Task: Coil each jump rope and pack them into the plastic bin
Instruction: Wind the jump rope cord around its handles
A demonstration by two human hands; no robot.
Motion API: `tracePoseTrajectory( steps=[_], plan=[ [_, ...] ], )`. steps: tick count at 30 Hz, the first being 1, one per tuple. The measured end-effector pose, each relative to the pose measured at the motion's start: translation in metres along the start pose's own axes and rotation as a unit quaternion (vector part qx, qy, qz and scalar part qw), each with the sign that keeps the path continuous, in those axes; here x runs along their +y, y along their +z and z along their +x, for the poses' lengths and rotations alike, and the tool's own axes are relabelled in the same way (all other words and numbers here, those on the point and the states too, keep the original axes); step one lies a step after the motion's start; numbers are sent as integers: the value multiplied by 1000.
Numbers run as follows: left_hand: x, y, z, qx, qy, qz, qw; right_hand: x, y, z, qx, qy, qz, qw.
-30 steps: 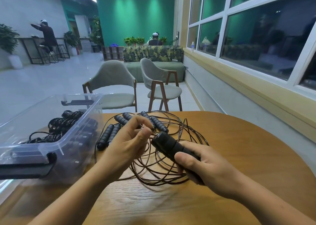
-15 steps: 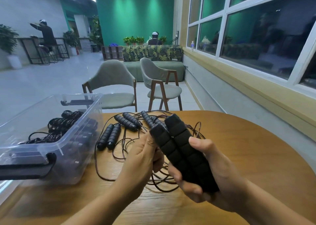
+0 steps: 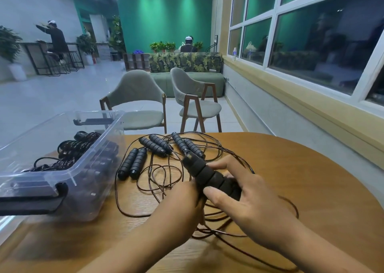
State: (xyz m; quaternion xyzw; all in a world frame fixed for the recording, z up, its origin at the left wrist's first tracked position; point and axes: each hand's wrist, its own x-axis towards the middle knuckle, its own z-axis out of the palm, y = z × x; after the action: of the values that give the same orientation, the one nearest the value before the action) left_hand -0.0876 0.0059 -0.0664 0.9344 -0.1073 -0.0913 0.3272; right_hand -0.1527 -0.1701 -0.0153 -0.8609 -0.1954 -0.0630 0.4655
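A wooden surface [image 3: 322, 179] carries a clear bin [image 3: 97, 181] at its left, three pairs of black handles [image 3: 133, 163] beside it, and tangled brown cords [image 3: 164, 177].

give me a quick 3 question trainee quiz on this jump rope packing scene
1. True or false: the clear plastic bin already holds coiled black ropes.
2. How many pairs of black foam handles lie loose on the round wooden table? A one, B three, C five.
3. Which hand grips the fourth pair of handles?
Key: 1 true; 2 B; 3 the right hand.
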Motion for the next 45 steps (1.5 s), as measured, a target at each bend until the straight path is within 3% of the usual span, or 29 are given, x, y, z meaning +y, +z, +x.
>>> tracePoseTrajectory(
  steps=[5, 8, 13, 19, 25, 31, 37, 41, 45],
  plan=[
    [6, -15, -21, 56, 108, 32, 992, 8, -3, 1, 55, -46, -122, 990],
    [15, -24, -31, 79, 180, 56, 979, 17, -15, 8, 68, -24, -167, 983],
    [20, -37, -39, 68, 210, 41, 974, 28, -41, 16, -14, 50, -201, 978],
    [15, -43, -40, 81, 264, 76, 958, 20, -49, 16, -188, 113, -214, 952],
    [14, -60, -44, 17, 302, -11, 953, 6, -53, 14, -332, 108, -73, 934],
    [7, -65, -37, -39, 297, -148, 943, -1, -57, 12, -407, 104, 109, 901],
    [11, -57, -36, -13, 235, -168, 957, 9, -51, 10, -388, 78, 289, 872],
    [12, -52, -44, -13, 152, -63, 986, 14, -51, 10, -338, 76, 372, 861],
    [7, -37, -41, 42, 187, -161, 968, 13, -51, 11, -253, 49, 396, 882]
  ],
)
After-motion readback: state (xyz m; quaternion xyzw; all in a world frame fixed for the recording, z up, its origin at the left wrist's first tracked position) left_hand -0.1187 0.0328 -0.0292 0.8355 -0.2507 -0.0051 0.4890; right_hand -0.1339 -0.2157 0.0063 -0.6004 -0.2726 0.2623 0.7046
